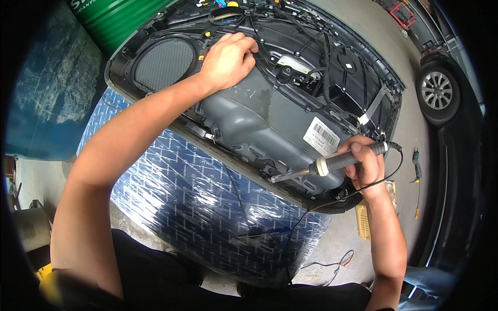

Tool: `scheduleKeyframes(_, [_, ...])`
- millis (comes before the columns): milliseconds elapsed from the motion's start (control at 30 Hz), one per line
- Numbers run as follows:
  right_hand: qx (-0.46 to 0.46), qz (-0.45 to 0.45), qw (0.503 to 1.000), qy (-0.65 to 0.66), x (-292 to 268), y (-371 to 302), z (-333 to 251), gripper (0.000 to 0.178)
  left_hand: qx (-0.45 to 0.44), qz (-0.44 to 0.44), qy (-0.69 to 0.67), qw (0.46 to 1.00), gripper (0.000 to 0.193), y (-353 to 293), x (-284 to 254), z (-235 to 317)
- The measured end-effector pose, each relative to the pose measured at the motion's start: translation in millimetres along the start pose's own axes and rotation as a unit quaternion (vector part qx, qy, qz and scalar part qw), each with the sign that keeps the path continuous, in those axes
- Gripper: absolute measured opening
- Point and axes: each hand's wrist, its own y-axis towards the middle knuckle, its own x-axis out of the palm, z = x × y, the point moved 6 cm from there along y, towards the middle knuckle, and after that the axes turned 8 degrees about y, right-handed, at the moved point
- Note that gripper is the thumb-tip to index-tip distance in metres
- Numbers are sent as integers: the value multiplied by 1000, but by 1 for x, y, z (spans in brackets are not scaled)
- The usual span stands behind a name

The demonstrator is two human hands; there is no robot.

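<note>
At the left, close to a blue drum [62, 103] and a green drum [119, 23], the black door panel [249, 116] shows its speaker grille [164, 65] and lies over a support in blue printed wrap [171, 192]. The left hand [230, 61] — just right of the grille — rests on the panel with bent fingers, and I cannot tell whether they grip something. Farther right, the right hand [363, 163] grasps a pencil-shaped tool [336, 160] with a black cable [401, 158], its metal tip at the panel's near edge, and a car wheel [438, 90] stands at the far right.
</note>
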Motion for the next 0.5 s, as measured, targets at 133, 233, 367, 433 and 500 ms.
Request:
scheduleKeyframes(133, [-2, -5, 1000, -12, 0, 1, 0, 35, -1, -3, -1, 1000, 22, -1, 0, 0])
scheduleKeyframes(233, [3, 5, 1000, -20, -1, 2, 1, 35, 2, 2, 3, 1000, 21, -1, 1, 0])
scheduleKeyframes(367, [-11, -5, 1000, -25, 0, 1, 0, 35, 5, 3, 3, 1000, 21, -1, 1, 1])
scheduleKeyframes(433, [-23, -9, 999, -26, 1, 1, -2, 35, 8, 6, 3, 1000, 21, -1, 0, 1])
scheduleKeyframes(500, [-27, -13, 999, -12, 1, -1, -4, 35, 5, 8, 2, 1000, 21, -1, 0, 1])
